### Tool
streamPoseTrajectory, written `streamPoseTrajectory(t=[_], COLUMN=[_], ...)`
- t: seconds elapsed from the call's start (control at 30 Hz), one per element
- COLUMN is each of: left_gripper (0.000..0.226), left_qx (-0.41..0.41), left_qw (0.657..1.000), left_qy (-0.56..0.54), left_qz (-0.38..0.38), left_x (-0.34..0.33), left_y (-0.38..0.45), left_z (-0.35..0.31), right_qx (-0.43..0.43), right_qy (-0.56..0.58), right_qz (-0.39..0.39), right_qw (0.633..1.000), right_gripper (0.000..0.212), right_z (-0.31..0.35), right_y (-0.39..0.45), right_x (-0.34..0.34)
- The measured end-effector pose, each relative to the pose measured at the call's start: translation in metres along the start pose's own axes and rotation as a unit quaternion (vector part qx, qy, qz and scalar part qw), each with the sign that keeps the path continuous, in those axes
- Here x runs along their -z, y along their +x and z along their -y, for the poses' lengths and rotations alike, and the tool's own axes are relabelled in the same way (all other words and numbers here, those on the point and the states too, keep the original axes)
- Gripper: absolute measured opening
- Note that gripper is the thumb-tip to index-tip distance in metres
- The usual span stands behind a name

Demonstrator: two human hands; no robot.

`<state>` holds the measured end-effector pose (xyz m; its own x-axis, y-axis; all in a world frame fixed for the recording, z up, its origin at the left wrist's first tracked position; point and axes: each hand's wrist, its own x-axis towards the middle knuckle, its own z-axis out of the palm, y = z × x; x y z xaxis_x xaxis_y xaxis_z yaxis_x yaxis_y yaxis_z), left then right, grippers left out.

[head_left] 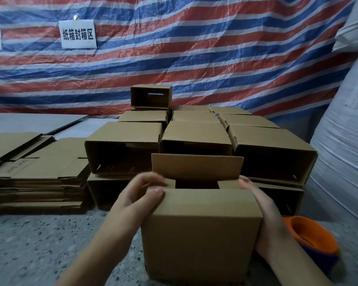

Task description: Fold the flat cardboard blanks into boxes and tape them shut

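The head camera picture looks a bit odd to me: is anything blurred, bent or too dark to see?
Head view: the left hand is smeared at its fingers, likely motion; the box it holds looks sharp. The wide lens bows the striped tarp and white sacks at the edges. The insides of the stacked boxes are in deep shadow.
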<state>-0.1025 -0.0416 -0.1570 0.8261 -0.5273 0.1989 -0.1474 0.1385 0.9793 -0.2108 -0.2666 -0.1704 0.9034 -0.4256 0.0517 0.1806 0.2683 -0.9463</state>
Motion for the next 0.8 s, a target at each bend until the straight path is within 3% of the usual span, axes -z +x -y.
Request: streamPoseTrajectory(t=[0.13,0.2,0.3,0.37,0.5,0.6,0.67,0.8], left_gripper=[0.043,0.044,0.052,0.060,0.085,0.085,0.080,0.053], left_qx=[0.000,0.003,0.013,0.012,-0.044,-0.076,-0.091,-0.092], left_qw=[0.999,0.999,0.997,0.995,0.997,0.997,0.995,0.991], left_qy=[-0.032,-0.052,-0.080,-0.090,-0.059,-0.009,0.037,0.090], left_qz=[0.012,0.014,0.020,0.027,0.003,0.020,0.002,-0.036], left_x=[0.000,0.001,0.002,0.002,0.003,0.004,0.005,0.005], left_y=[0.004,0.004,0.003,0.003,0.005,0.006,0.005,0.002], left_z=[-0.002,-0.002,-0.005,-0.007,-0.010,-0.009,-0.007,-0.004], right_qx=[-0.003,0.026,0.053,0.059,0.065,0.076,0.087,0.102], right_qy=[0.007,-0.003,-0.049,-0.081,-0.068,-0.055,-0.063,-0.102], right_qz=[0.008,0.052,0.115,0.144,0.157,0.150,0.134,0.070], right_qw=[1.000,0.998,0.991,0.984,0.983,0.984,0.985,0.987], right_gripper=[0.042,0.037,0.055,0.054,0.055,0.069,0.060,0.018], right_z=[0.006,0.011,0.018,0.021,0.021,0.020,0.019,0.011], right_y=[-0.005,-0.007,-0.005,-0.004,-0.003,-0.001,-0.002,-0.003], right_x=[0.001,0.002,0.008,0.011,0.012,0.011,0.011,0.012])
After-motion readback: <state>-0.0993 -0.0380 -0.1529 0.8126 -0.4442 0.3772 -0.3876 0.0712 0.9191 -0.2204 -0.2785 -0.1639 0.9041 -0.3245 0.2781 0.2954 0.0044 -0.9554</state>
